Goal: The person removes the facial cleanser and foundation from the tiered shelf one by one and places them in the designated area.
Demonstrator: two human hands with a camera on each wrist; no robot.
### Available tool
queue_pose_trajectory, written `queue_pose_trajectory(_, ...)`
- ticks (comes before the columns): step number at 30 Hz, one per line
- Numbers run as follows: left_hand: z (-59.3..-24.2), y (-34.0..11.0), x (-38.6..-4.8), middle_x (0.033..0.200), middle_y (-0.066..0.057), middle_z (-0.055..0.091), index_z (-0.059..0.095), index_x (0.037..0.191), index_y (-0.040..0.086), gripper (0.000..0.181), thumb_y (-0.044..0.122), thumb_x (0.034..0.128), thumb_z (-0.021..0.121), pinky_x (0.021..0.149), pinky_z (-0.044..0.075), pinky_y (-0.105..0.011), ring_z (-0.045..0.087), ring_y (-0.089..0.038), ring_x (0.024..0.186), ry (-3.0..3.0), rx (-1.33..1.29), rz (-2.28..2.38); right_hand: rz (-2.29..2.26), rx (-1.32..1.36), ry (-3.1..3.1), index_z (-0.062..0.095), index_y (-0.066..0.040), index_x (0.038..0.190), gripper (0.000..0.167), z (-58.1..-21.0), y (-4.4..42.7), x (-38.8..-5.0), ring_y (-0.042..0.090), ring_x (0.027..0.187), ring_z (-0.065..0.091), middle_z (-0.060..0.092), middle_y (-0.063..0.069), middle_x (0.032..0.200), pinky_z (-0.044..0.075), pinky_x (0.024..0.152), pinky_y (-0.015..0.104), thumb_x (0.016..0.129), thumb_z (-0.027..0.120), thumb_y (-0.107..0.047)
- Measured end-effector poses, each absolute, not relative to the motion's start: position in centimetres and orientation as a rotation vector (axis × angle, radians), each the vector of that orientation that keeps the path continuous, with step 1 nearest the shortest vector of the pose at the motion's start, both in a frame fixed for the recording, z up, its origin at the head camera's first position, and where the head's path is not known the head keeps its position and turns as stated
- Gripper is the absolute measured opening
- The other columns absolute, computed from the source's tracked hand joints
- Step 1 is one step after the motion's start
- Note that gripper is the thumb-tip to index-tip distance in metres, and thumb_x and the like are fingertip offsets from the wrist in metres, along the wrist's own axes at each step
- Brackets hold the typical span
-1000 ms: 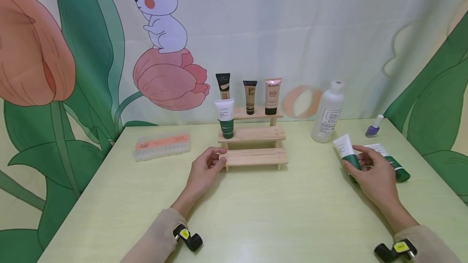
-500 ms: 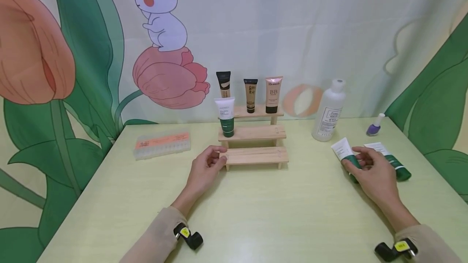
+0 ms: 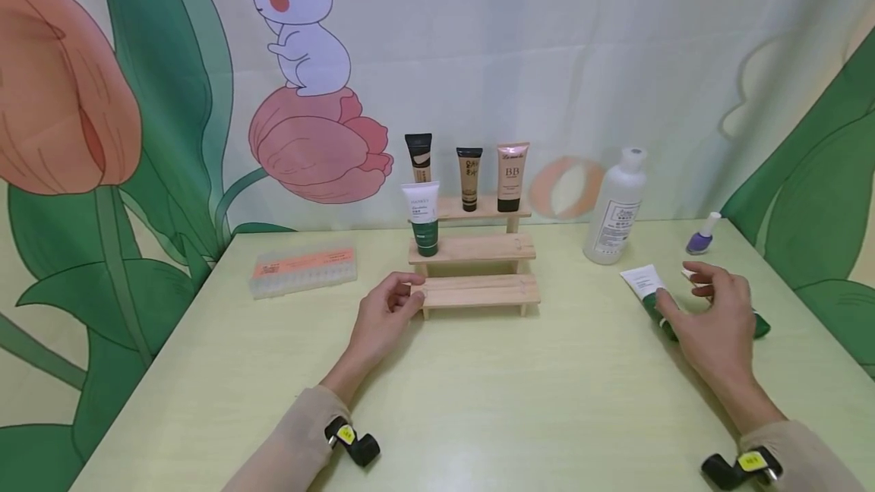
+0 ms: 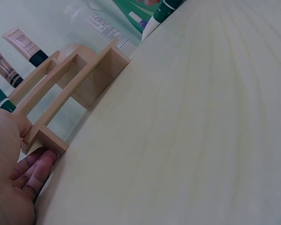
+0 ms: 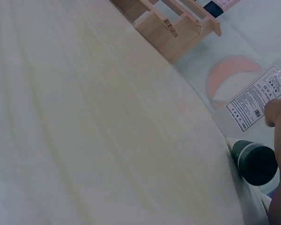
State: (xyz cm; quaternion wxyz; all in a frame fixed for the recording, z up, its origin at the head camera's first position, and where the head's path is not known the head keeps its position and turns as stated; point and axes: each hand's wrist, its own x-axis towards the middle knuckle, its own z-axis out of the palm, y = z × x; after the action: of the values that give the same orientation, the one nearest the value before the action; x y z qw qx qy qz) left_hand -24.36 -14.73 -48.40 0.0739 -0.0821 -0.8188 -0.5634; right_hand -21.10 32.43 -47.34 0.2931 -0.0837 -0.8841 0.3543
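My left hand [image 3: 384, 316] pinches the left end of the lowest step of a wooden three-tier display rack [image 3: 478, 291]. In the left wrist view, fingers [image 4: 40, 173] reach under that step. My right hand [image 3: 718, 325] hovers at the right with thumb and fingers spread apart, holding nothing. Under its thumb a white and green squeeze tube [image 3: 642, 281] lies on the table; in the right wrist view its dark green cap [image 5: 257, 164] shows. Another green tube [image 3: 761, 326] is mostly hidden behind that hand. On the middle tier a white and green tube [image 3: 424, 219] stands upright at the left.
Three cosmetic tubes stand on the top tier, among them a pink BB cream tube [image 3: 511, 177]. A clear labelled bottle [image 3: 615, 211] and a purple nail polish bottle [image 3: 700, 238] stand at the back right. A flat clear case [image 3: 304, 272] lies left of the rack.
My right hand has let go of the white and green tube, which has tilted down flat onto the table. The fingers have spread and shifted slightly right. My left hand stays still.
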Motion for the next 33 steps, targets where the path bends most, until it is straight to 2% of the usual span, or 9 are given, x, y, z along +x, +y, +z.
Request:
queue_pose_trajectory(5, -48.4, -14.6, -24.4, 0.106, -0.005, 0.071, 0.077, 0.129, 0.02, 0.019, 0.019, 0.11, 0.073, 0.076, 0.051, -0.025, 0.062, -0.02, 0.091, -2.45, -0.26, -1.695, 1.004, -0.125, -2.169, 0.063, -0.012, 0.153, 0.066, -46.7, 31.8, -21.3, -0.002, 0.113, 0.054, 0.06, 0.007, 0.138, 0.04, 0.09, 0.014, 0.093, 0.089, -0.013)
queue_pose_trajectory(8, -48.5, -14.5, -24.4, 0.105, -0.005, 0.071, 0.076, 0.128, 0.019, 0.018, 0.019, 0.1102, 0.073, 0.076, 0.051, -0.025, 0.062, -0.02, 0.091, -2.453, -0.263, -1.698, 1.056, -0.057, -2.096, 0.063, -0.011, 0.153, 0.069, -46.1, 30.9, -21.3, -0.003, 0.117, 0.057, 0.063, 0.005, 0.142, 0.045, 0.093, 0.012, 0.09, 0.091, -0.008)
queue_pose_trajectory(14, -48.6, -14.4, -24.4, 0.102, -0.005, 0.071, 0.076, 0.128, 0.019, 0.019, 0.019, 0.1097, 0.073, 0.074, 0.05, -0.025, 0.062, -0.019, 0.088, -2.454, -0.272, -1.691, 1.157, 0.04, -2.053, 0.061, -0.007, 0.152, 0.069, -44.4, 28.2, -21.8, 0.003, 0.124, 0.062, 0.064, 0.007, 0.142, 0.05, 0.097, 0.013, 0.091, 0.091, -0.005)
queue_pose_trajectory(21, -48.4, -14.4, -24.4, 0.104, -0.005, 0.072, 0.076, 0.129, 0.02, 0.019, 0.019, 0.1096, 0.074, 0.076, 0.051, -0.025, 0.063, -0.019, 0.09, -2.463, -0.263, -1.686, 1.354, 0.14, -2.04, 0.057, -0.008, 0.154, 0.068, -42.8, 23.9, -23.0, 0.016, 0.127, 0.064, 0.063, 0.004, 0.145, 0.055, 0.098, 0.017, 0.094, 0.089, -0.006)
queue_pose_trajectory(24, -48.2, -14.6, -24.3, 0.105, -0.005, 0.072, 0.076, 0.129, 0.02, 0.019, 0.019, 0.1096, 0.074, 0.077, 0.052, -0.025, 0.064, -0.019, 0.09, -2.464, -0.254, -1.678, 1.462, 0.24, -1.998, 0.057, -0.008, 0.153, 0.066, -42.1, 21.6, -23.8, 0.022, 0.127, 0.067, 0.064, 0.003, 0.144, 0.057, 0.099, 0.021, 0.095, 0.087, -0.003)
queue_pose_trajectory(29, -48.2, -14.8, -24.3, 0.105, -0.005, 0.072, 0.076, 0.128, 0.02, 0.019, 0.02, 0.1098, 0.073, 0.076, 0.051, -0.025, 0.063, -0.02, 0.091, -2.455, -0.241, -1.683, 1.547, 0.389, -1.982, 0.057, -0.011, 0.153, 0.064, -41.4, 17.6, -24.9, 0.025, 0.128, 0.069, 0.065, 0.004, 0.144, 0.06, 0.101, 0.029, 0.097, 0.086, -0.004)
queue_pose_trajectory(33, -48.4, -14.7, -24.3, 0.104, -0.005, 0.072, 0.076, 0.129, 0.019, 0.019, 0.019, 0.1096, 0.073, 0.076, 0.051, -0.025, 0.064, -0.02, 0.09, -2.454, -0.244, -1.704, 1.613, 0.489, -1.969, 0.057, -0.009, 0.153, 0.064, -41.2, 14.8, -25.4, 0.034, 0.129, 0.069, 0.066, 0.012, 0.144, 0.063, 0.1, 0.04, 0.096, 0.085, -0.002)
